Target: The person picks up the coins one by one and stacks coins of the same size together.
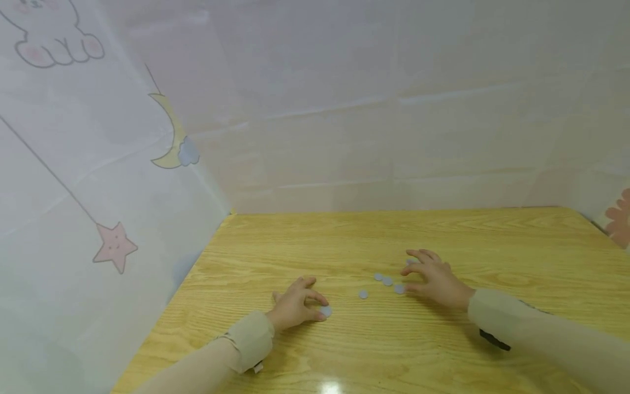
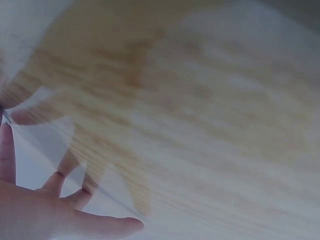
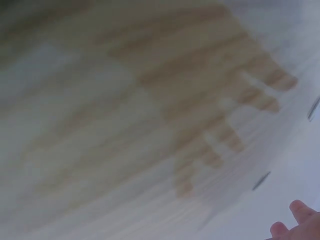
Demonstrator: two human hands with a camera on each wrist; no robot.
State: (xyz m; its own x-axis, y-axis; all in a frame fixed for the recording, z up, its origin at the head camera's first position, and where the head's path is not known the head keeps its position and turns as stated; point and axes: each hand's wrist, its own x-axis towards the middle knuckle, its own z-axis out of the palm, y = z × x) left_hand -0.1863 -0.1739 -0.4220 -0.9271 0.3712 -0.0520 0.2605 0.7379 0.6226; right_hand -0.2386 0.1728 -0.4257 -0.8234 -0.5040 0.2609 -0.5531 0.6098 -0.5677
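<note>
Small pale round discs lie on the wooden table [image 1: 344,350]. My left hand [image 1: 296,307] pinches one disc [image 1: 326,311] between thumb and forefinger, low over the tabletop, its other fingers spread. In the left wrist view, the left hand [image 2: 35,210] shows at the lower left, the disc seen only as a thin edge. Over on the right, my right hand [image 1: 438,278] hovers with fingers spread, its thumb near a disc [image 1: 399,289]. Another disc [image 1: 410,262] is partly hidden under its fingers. Only fingertips of the right hand [image 3: 300,225] enter the right wrist view.
Between the hands lie a single disc [image 1: 363,294] and two neighbouring discs, one [image 1: 378,277] left of the other [image 1: 388,281]. A pale cloth wall [image 1: 315,137] rises behind the table, and a printed one [image 1: 74,180] stands at its left.
</note>
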